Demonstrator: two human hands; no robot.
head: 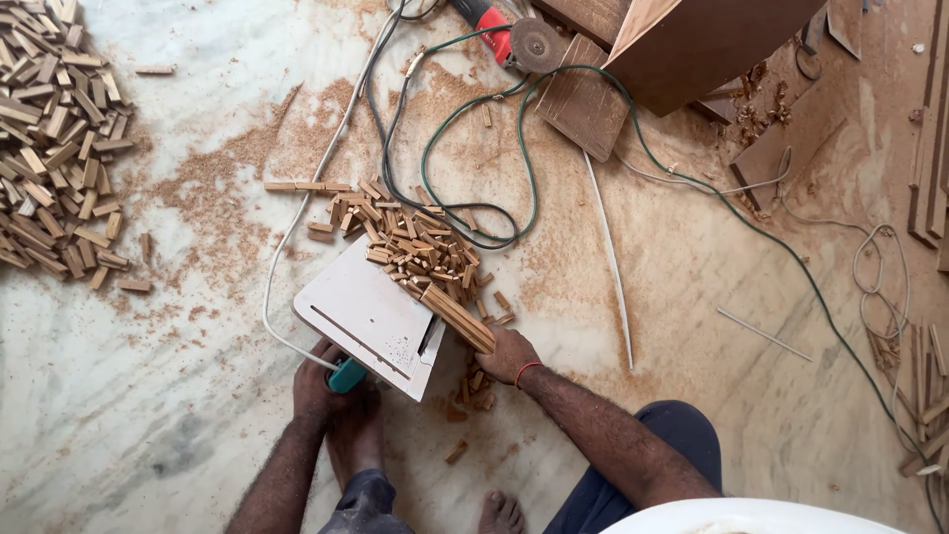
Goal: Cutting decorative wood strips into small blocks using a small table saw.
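My left hand [318, 384] grips the teal handle [347, 376] of an upturned power saw with a white flat base plate [364, 314] on the floor. My right hand [506, 354] holds the near end of a bundle of long wooden strips [457, 316] lying against the plate's right edge by the blade slot. Just beyond the plate lies a heap of several short cut wooden blocks [420, 247]. A red band sits on my right wrist. My bare feet show below the saw.
A big pile of wooden blocks [54, 138] fills the far left. Green [633, 129], black and white cables loop across the sawdust-covered marble floor. An angle grinder [509, 35] and wooden boards [692, 44] lie at the top. Thin strips [924, 376] lie at right.
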